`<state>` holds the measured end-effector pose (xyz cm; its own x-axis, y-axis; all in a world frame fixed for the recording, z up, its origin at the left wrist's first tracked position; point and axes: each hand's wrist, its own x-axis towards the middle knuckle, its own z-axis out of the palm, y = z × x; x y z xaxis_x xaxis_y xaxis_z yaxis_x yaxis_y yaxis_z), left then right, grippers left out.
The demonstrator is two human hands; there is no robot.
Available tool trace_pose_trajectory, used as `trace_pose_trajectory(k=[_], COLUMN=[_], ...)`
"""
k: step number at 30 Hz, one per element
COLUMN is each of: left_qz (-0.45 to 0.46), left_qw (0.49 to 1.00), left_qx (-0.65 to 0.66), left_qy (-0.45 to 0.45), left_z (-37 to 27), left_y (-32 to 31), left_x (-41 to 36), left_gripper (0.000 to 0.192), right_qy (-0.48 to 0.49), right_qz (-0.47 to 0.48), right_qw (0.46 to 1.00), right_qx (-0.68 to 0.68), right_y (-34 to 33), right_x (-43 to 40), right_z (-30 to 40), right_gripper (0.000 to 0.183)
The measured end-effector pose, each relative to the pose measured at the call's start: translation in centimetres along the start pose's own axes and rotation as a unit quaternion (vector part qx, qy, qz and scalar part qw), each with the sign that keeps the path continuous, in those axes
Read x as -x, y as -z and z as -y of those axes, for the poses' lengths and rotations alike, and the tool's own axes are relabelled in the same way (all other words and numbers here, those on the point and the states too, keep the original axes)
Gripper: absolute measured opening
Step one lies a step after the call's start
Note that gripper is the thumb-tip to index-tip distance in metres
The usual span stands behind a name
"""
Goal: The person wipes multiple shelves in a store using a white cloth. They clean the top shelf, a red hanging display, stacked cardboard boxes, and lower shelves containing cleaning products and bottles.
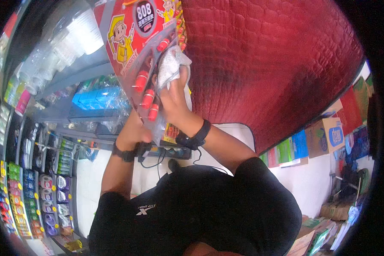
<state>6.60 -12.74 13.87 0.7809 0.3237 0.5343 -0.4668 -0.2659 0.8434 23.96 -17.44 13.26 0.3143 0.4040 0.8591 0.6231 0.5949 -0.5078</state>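
A red cardboard display box [123, 40] with yellow cartoon figures and printed writing is tilted in front of me. Behind its clear plastic lower front are several red-capped tubes [141, 81]. My left hand [133, 132] grips the box's lower left edge, most of its fingers hidden behind it. In my right hand [175, 97] is a crumpled white cloth [172, 65], pressed against the plastic front near the box's right side. Part of that hand's fingers is covered by the cloth. Both wrists wear black bands.
Shelves [92, 62] with plastic-wrapped goods and a blue pack [97, 97] stand close on the left. Packaged products fill a rack [38, 198] at lower left. A large red quilted sheet [268, 64] spans the upper right. Cardboard boxes [321, 137] sit beyond it.
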Motion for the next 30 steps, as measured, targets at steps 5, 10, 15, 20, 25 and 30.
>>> trace_pose_trajectory(k=[5,10,15,20,25,30], left_qz=[-0.088,-0.191,-0.179,-0.185,-0.178,-0.206], left_qw=[0.97,0.959,0.954,0.957,0.957,0.964], left_qx=[-0.16,0.098,0.164,0.168,0.147,0.047], left_qy=[0.163,0.183,0.174,0.151,0.176,0.16], left_z=[-2.1,0.1,1.2,0.6,0.5,3.5], left_y=[-0.5,1.6,2.1,0.2,0.0,1.9], left_x=[1.4,3.4,3.3,1.8,1.9,3.8], left_gripper=[0.085,0.074,0.076,0.079,0.079,0.072], right_qy=[-0.035,-0.07,-0.239,-0.212,-0.118,-0.148], right_qz=[-0.026,-0.063,-0.107,-0.018,-0.03,-0.035], right_qw=[0.997,0.995,0.93,0.973,0.992,0.987], right_qx=[-0.064,0.045,-0.257,-0.092,-0.008,-0.05], right_y=[0.0,-0.4,-0.6,0.1,-0.7,-0.9], right_x=[-0.2,0.0,-1.2,0.9,2.9,4.3], right_z=[0.7,-2.3,-4.1,1.2,6.8,6.8], right_gripper=[0.07,0.057,0.054,0.057,0.066,0.072])
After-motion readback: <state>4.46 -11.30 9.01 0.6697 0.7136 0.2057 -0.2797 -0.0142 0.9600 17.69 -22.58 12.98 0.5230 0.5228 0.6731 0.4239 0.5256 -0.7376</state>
